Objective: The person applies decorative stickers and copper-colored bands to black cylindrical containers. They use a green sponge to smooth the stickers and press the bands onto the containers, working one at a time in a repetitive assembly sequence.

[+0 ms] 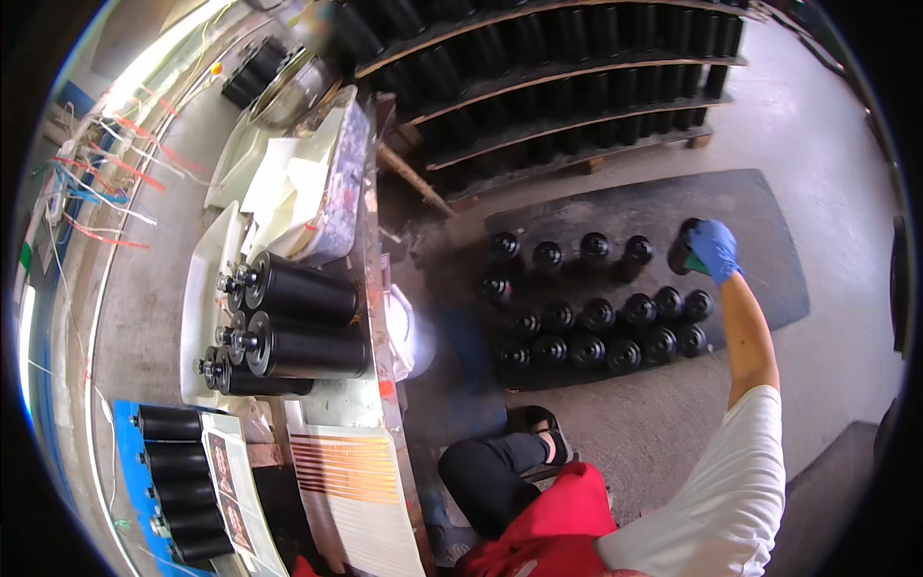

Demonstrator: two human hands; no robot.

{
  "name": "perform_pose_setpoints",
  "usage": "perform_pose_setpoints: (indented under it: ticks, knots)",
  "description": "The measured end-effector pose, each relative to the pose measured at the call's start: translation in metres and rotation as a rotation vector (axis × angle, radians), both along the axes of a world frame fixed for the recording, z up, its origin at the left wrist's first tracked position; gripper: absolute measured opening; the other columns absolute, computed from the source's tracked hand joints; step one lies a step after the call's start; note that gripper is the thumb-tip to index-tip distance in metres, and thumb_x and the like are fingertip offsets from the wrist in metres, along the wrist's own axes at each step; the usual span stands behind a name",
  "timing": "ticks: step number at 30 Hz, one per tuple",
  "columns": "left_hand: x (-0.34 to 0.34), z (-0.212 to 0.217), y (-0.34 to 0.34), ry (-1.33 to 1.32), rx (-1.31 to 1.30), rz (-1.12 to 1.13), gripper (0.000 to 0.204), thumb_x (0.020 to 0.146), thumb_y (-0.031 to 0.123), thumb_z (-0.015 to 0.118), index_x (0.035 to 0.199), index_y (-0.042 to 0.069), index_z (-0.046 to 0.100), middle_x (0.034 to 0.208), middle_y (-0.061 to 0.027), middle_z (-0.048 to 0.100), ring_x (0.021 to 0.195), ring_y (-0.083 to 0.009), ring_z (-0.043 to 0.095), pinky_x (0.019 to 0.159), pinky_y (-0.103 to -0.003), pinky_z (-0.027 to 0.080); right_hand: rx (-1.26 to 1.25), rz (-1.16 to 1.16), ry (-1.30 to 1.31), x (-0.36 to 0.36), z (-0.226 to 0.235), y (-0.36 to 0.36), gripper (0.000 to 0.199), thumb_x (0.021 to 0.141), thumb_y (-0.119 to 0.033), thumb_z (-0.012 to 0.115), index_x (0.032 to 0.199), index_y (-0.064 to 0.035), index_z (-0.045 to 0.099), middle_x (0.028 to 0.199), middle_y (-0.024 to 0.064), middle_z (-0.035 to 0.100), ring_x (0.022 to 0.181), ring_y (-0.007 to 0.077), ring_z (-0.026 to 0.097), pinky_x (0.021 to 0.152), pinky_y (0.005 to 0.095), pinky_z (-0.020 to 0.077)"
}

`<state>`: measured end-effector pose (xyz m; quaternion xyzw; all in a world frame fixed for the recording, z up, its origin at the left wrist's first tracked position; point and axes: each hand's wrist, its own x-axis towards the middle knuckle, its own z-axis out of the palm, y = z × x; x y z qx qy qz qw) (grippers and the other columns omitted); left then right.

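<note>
Head view: right hand (713,248), blue-gloved, fingers curled down over the top of a black cylinder (685,252) standing at the right end of the rows on the dark floor mat (769,260). Looks rigid, smooth, fairly heavy; best gripped round the body. Left hand not visible.

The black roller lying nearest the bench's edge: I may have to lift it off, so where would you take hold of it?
Probably around the smooth barrel of the black roller, near its middle, coming from above. It lies on its side with its shaft stub pointing left; another roller lies close beside it, so the sides give little room.
</note>
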<state>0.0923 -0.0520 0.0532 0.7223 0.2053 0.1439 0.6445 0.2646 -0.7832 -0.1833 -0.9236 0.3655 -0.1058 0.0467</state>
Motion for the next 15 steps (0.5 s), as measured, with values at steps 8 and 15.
perform_pose_setpoints:
  ticks: [8,15]
  knots:
    - [0.053,-0.029,-0.026,0.152,0.042,0.048,0.030,0.092,0.012,0.050,0.120,0.006,0.053,0.120,-0.0107,0.052,0.090,-0.0159,0.056,0.068,-0.032,0.051,0.194,-0.359,-0.013,0.010,-0.170,-0.078,0.049,0.083,-0.045,0.050,0.088,0.0010,0.067,0.090,0.0272,0.062,0.088,0.0429,0.061,0.077,0.0488,0.0471]
    - [0.129,-0.028,-0.077,0.234,0.078,0.058,0.006,0.089,0.007,0.053,0.090,0.002,0.056,0.067,-0.0015,0.051,0.052,-0.0083,0.046,0.045,-0.021,0.036,-0.162,0.415,0.243,-0.023,-0.244,-0.163,0.036,0.089,-0.041,0.052,0.081,-0.0103,0.069,0.074,0.0125,0.066,0.063,0.0252,0.061,0.052,0.0392,0.0460]
